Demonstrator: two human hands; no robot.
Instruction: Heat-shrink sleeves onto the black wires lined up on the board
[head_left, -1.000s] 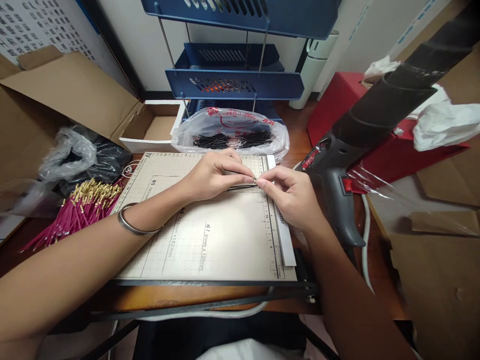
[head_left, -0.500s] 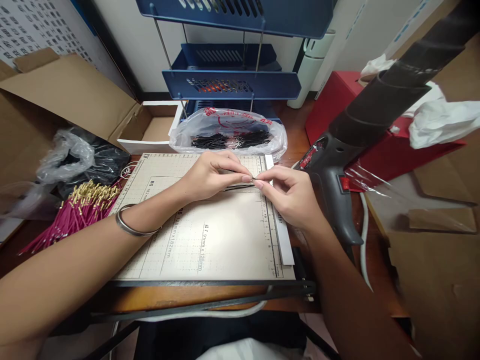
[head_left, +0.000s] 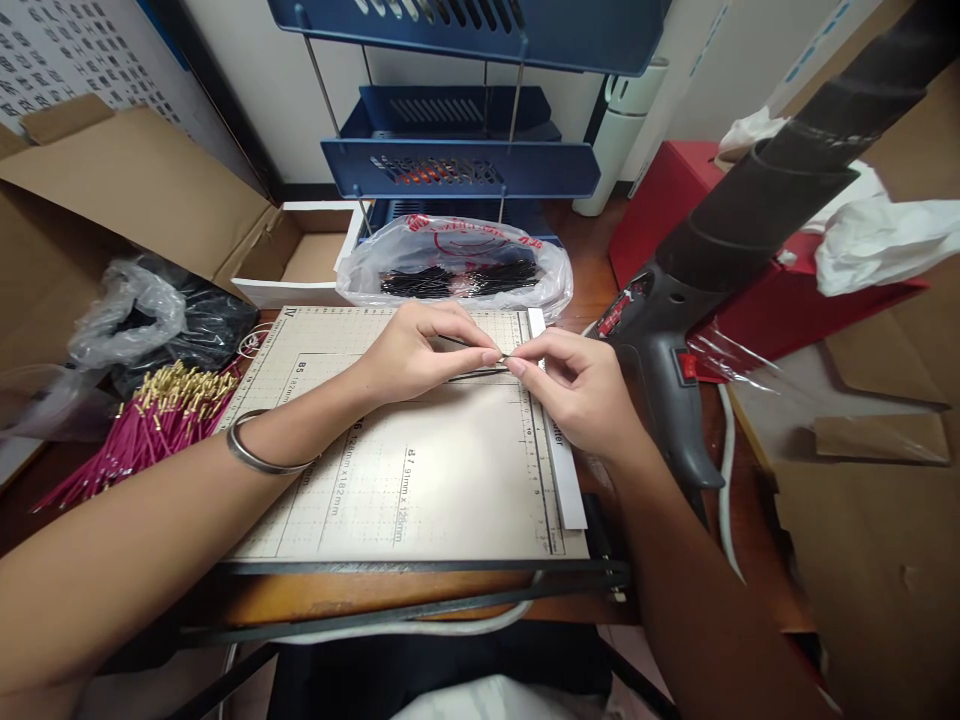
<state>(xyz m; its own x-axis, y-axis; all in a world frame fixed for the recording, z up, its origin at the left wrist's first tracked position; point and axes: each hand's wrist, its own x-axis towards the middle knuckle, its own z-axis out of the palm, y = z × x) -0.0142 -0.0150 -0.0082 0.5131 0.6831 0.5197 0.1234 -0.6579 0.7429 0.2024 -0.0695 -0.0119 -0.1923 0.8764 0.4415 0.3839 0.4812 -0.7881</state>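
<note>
Over the far right part of a cream paper trimmer board [head_left: 465, 470], my two hands meet fingertip to fingertip. My left hand [head_left: 420, 350] pinches a thin black cord [head_left: 472, 376] between thumb and forefinger, and the cord trails back beneath that palm. My right hand [head_left: 577, 385] pinches the cord's end from the other side, thumb against forefinger. A tiny light-coloured bit shows between the fingertips, too small to make out. Beyond the board, a clear plastic bag [head_left: 555, 285] holds many black cords.
Magenta cords with gold tips [head_left: 157, 420] lie left of the board, near an open cardboard box [head_left: 150, 180]. A dark heat gun or dryer-like tool [head_left: 675, 370] stands at the right, before a red box [head_left: 660, 190]. Blue shelf trays [head_left: 465, 170] rise behind.
Both hands stay nearly in place, pinching the cord. The fingertips have shifted slightly, and a small light bit shows more between them. The whole view has moved a little.
</note>
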